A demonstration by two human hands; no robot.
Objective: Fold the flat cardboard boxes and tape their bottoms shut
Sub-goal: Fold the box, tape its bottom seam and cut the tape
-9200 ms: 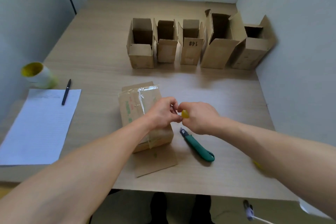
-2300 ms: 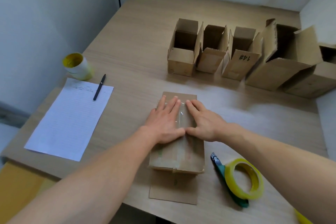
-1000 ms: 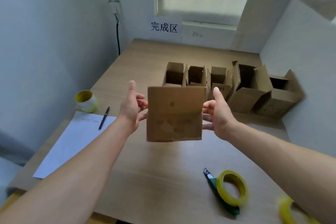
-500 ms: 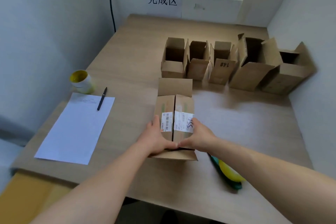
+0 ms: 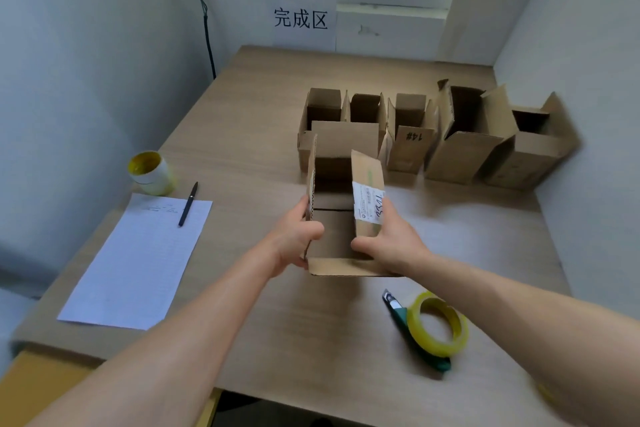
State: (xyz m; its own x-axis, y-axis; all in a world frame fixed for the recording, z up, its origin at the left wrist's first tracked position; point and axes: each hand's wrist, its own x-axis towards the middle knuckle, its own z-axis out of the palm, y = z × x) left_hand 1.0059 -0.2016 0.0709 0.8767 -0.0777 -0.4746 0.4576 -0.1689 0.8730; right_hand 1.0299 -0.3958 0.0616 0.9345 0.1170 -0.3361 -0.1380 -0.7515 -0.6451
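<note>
A small cardboard box stands upright mid-table with its top flaps spread open. My left hand grips its left flap, thumb inside. My right hand holds the right flap, which bears a white shipping label. A roll of yellowish clear tape lies at the near right, resting on a green box cutter. Several folded open boxes stand in a row behind.
A lined sheet of paper with a black pen lies at the left, a yellow-cored tape roll behind it. Grey walls close in left and right. A sign with characters hangs on the back wall.
The taped box went from lifted in the air to standing on the table. Its top flaps, closed half a second ago, are now pulled apart by both hands.
</note>
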